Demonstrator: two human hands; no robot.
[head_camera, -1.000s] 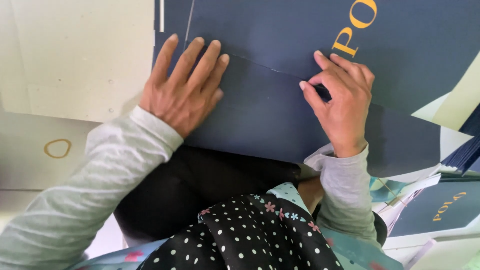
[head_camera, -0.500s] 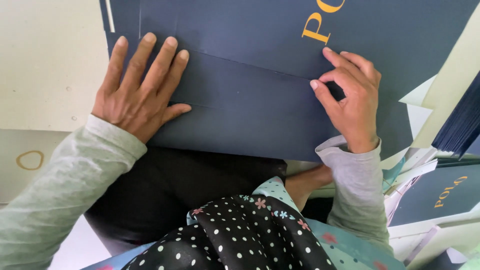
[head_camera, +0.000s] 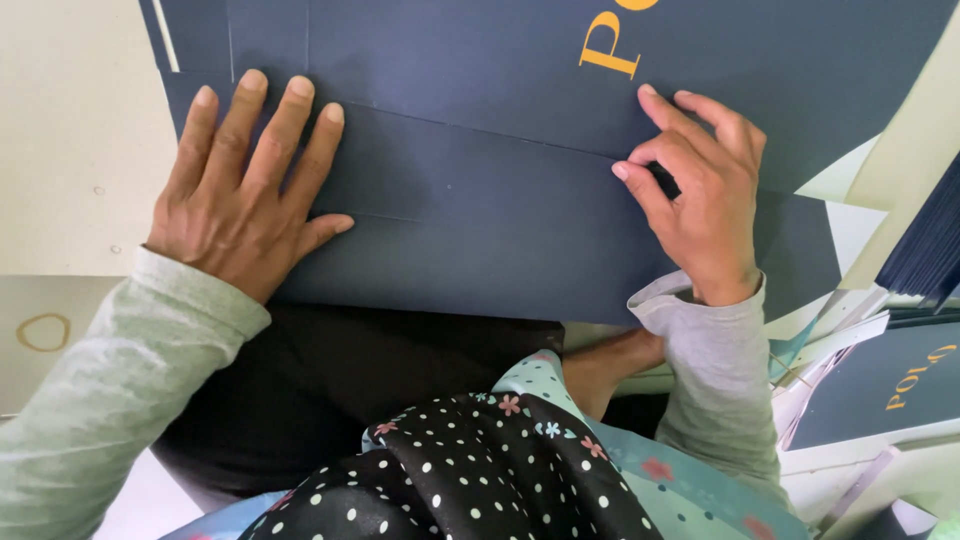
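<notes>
1. We are looking at the dark navy card sheet (head_camera: 480, 230), a big printed sheet with gold lettering near its top edge, lying flat across the pale work surface (head_camera: 70, 130) right in front of us and reaching down to our lap

2. Its near flap is already lying folded up over the main panel; we are seeing that flap's edge running slantwise from under the left fingers across to the right fingertips, and a second crease line showing lower down, so we are judging the first fold as made and now being pressed

3. Our left hand (head_camera: 245, 190) is lying spread, palm down, fingers splayed on the flap's left end, gripping nothing, only pressing

4. Our right hand (head_camera: 700, 190) is curling at the flap's right end, thumb and forefinger pinching down at the fold edge; whether they are actually clasping the card's edge or only pushing on it, we cannot tell

5. The sheet is staying a flat piece so far: no sides are standing up and no box or bag shape is showing, so by our reckoning most of the folding is still ahead

6. Further out, at the right, more navy printed pieces (head_camera: 880, 385) are lying stacked among pale offcuts, looking just as flat
</notes>
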